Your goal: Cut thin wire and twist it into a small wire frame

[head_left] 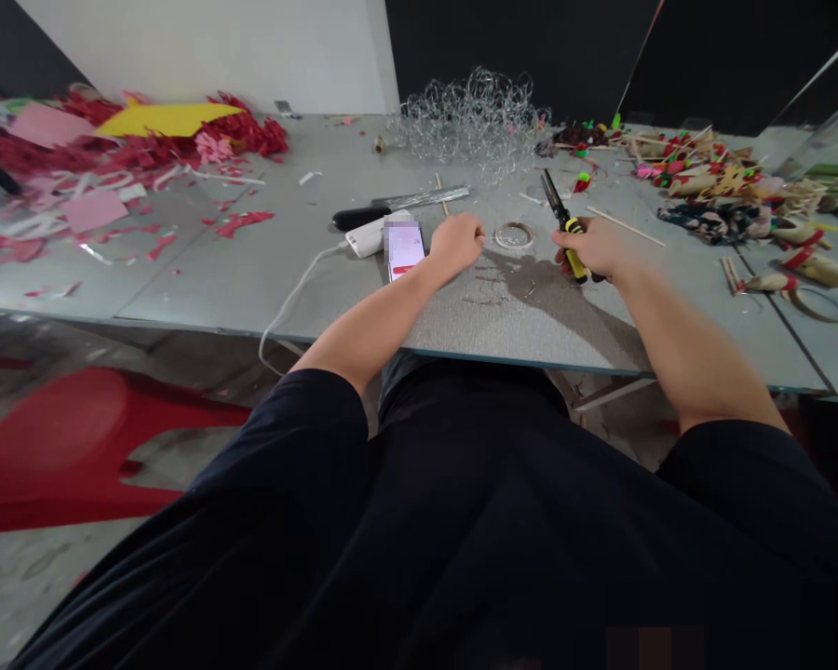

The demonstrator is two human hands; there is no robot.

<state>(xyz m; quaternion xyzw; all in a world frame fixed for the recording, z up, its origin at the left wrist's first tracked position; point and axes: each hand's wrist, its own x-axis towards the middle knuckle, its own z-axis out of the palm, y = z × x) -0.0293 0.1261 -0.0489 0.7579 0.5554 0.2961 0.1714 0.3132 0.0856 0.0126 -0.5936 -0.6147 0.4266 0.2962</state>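
Observation:
My right hand [590, 249] is wrapped round the yellow-and-black handles of a pair of pliers [560, 207], whose dark jaws point up and away from me. Over the table, my left hand [459, 244] is closed with its fingers curled; whatever it pinches is hidden or too thin to name. Between the two hands lies a small ring-shaped coil [515, 236]. Short bits of thin wire [506, 296] are scattered in front of it. Just left of my left wrist is a phone [406, 249] with its screen lit.
A white power bank [370, 238] with a cable is beside the phone. Behind it lies a bundle of straight wires [425, 197]. A tangled heap of wire loops [471, 126] stands at the back. Red and pink scraps [244, 223] cover the left; small crafted pieces [712, 177] crowd the right. A red stool [62, 419] stands left.

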